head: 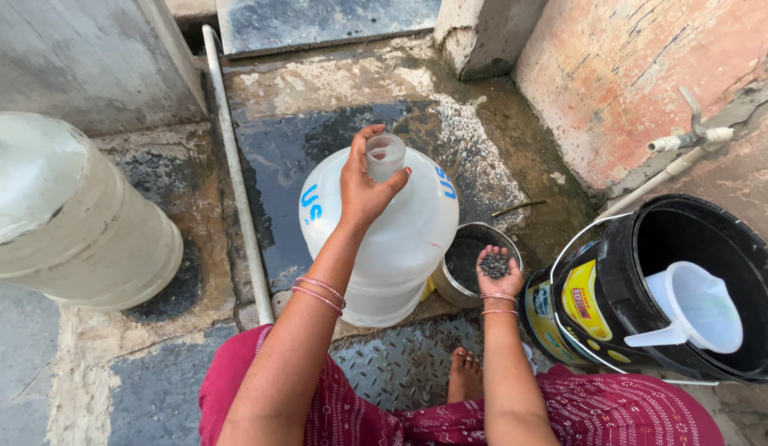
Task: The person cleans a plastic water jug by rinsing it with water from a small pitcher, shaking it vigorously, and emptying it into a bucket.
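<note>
Red patterned clothing nearest. L hand fingers wrapped round neck of big water jug, jug upright on wet floor. R hand cupped open, palm up, holding dark grit over steel bowl. Black bucket w/ plastic mug right.

A second large translucent water jug is seen lying at the left on wet concrete. A thin metal pipe is laid along the ground beside it. At the right, a black bucket with yellow label is placed, and a white plastic jug is held inside it. A tap is mounted on the stained wall above.
</note>
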